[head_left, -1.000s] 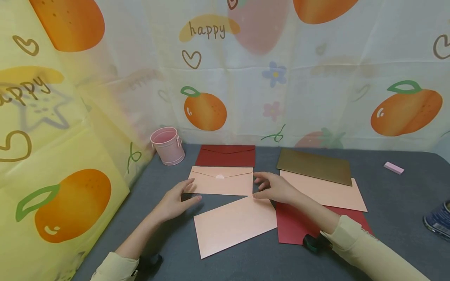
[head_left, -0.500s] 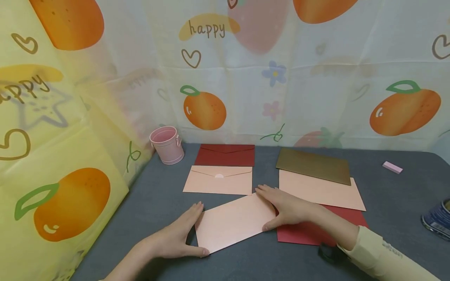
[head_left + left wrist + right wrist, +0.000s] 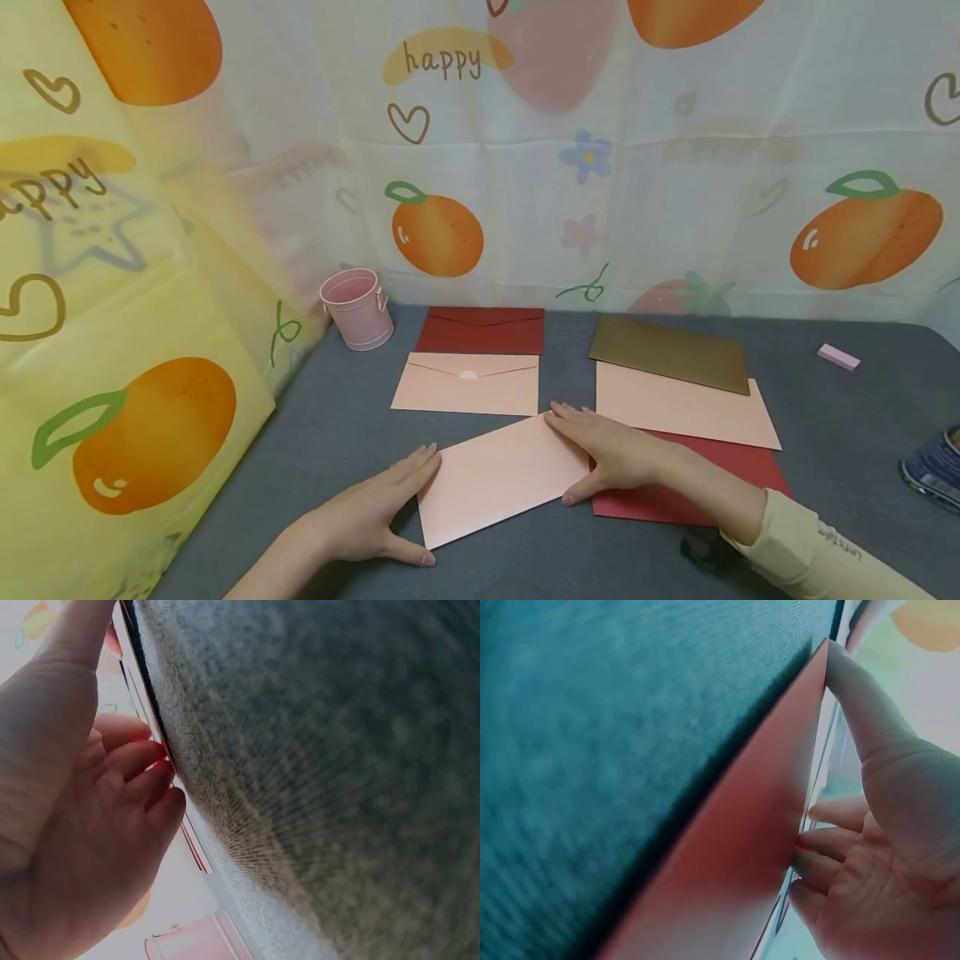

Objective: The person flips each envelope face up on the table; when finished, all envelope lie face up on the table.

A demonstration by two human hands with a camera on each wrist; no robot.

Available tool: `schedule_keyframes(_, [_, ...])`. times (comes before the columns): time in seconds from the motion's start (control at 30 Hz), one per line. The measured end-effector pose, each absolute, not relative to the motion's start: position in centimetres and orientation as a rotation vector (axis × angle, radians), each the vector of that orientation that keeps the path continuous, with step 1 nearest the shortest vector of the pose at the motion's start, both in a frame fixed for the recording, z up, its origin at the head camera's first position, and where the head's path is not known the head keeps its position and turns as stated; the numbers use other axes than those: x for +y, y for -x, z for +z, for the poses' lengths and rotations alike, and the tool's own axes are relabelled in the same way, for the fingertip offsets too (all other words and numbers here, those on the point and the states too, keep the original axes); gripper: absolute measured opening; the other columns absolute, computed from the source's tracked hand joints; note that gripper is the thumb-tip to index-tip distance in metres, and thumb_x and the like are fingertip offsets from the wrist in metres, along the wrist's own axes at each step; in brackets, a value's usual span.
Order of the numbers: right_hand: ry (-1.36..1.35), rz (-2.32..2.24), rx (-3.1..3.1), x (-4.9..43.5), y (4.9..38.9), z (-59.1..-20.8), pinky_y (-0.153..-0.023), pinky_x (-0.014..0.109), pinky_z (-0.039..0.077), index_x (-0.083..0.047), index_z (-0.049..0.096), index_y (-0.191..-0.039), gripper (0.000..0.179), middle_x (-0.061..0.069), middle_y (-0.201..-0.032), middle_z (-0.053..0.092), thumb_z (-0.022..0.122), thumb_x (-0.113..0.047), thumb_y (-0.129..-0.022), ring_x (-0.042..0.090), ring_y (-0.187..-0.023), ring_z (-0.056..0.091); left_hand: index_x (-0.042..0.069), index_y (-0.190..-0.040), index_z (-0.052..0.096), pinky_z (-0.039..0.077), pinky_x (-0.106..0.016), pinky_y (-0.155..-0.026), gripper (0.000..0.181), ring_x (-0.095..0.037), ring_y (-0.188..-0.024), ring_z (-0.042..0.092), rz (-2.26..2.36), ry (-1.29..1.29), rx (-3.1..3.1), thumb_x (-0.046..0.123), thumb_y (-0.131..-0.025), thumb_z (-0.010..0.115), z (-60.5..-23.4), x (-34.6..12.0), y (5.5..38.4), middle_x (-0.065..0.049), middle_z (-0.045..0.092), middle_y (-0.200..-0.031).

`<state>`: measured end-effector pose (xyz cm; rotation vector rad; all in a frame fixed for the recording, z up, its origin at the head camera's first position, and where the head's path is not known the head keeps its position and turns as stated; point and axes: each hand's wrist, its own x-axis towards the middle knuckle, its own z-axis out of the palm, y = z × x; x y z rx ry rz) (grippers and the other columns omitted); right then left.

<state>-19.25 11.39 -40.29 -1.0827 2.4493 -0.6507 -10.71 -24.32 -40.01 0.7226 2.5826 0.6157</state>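
A pale pink envelope [image 3: 498, 479] lies slanted, plain side up, at the front of the dark table. My left hand [image 3: 360, 512] is at its left end, fingertips at the upper corner and thumb by the lower one. Across the right end spreads my right hand [image 3: 622, 454], fingers on the upper corner and thumb at the lower corner. Both hands have mostly straight fingers. In the right wrist view, the thumb of the right hand [image 3: 885, 847] touches a corner of the pink sheet [image 3: 735, 825]. The left wrist view shows the left hand [image 3: 82, 817] with fingertips close to the tabletop.
Behind lie a sealed pink envelope [image 3: 465, 396] and a dark red envelope [image 3: 486, 333]. On the right, a brown-gold envelope [image 3: 667, 354], a pink one [image 3: 682, 412] and a red one [image 3: 660, 500] overlap. A pink bucket [image 3: 356, 312], pink block [image 3: 838, 357] and blue can [image 3: 933, 467] stand around.
Both hands have come back from the sealed envelope to the slanted pink one in front. Over the last half second they have shifted only slightly, the left thumb drawing off the lower corner.
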Motion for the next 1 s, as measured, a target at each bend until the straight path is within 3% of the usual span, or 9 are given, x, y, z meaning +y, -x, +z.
schedule_keyframes(0.3, [1.094,-0.644,2.470,11.2,18.8,-40.2,-0.114,0.053,0.021,-0.005,0.029,-0.153,0.099,0.017,-0.159,0.021,0.076,-0.052,-0.080,0.036,-0.145,0.018,0.013,-0.153,0.033,0.035,-0.044,-0.108,0.103,-0.020,-0.143,0.028,0.577,-0.771,2.615,0.068,-0.074,0.071,-39.4,-24.6,10.9,0.000,0.024,-0.160])
schedule_keyframes(0.5, [1.114,-0.640,2.462,11.0,18.4,-40.3,-0.113,0.053,0.023,-0.007,0.029,-0.153,0.096,0.016,-0.159,0.021,0.073,-0.053,-0.081,0.035,-0.145,0.019,0.014,-0.148,0.043,0.040,-0.046,-0.105,0.090,-0.018,-0.140,0.035,0.647,-0.852,2.599,0.064,-0.078,0.071,-39.5,-25.7,11.4,0.000,0.034,-0.156])
schedule_keyframes(0.77, [1.241,-0.676,2.503,10.6,18.1,-40.4,-0.109,0.053,0.032,-0.006,0.038,-0.149,0.077,0.017,-0.153,0.034,0.070,-0.040,-0.089,0.037,-0.140,0.033,0.020,-0.138,0.057,0.044,-0.039,-0.102,0.060,-0.021,-0.132,0.047,0.911,-1.048,2.598,0.030,-0.082,0.076,-39.9,-27.9,11.9,-0.001,0.052,-0.143])
schedule_keyframes(0.9, [1.286,-0.778,2.559,10.4,18.1,-40.4,-0.099,0.044,0.045,-0.010,0.054,-0.138,0.051,0.007,-0.138,0.055,0.069,-0.021,-0.091,0.024,-0.125,0.054,0.017,-0.132,0.063,0.048,-0.035,-0.096,0.045,-0.020,-0.119,0.059,1.081,-1.103,2.596,0.016,-0.087,0.071,-39.9,-28.7,12.1,-0.004,0.061,-0.132])
schedule_keyframes(1.0, [1.302,-0.912,2.581,10.1,18.4,-40.5,-0.083,0.031,0.052,-0.016,0.067,-0.124,0.033,-0.005,-0.116,0.068,0.068,-0.011,-0.091,0.008,-0.098,0.063,0.013,-0.125,0.068,0.053,-0.029,-0.087,0.033,-0.014,-0.104,0.066,1.257,-1.003,2.567,0.013,-0.092,0.067,-39.8,-29.0,12.4,-0.006,0.068,-0.120])
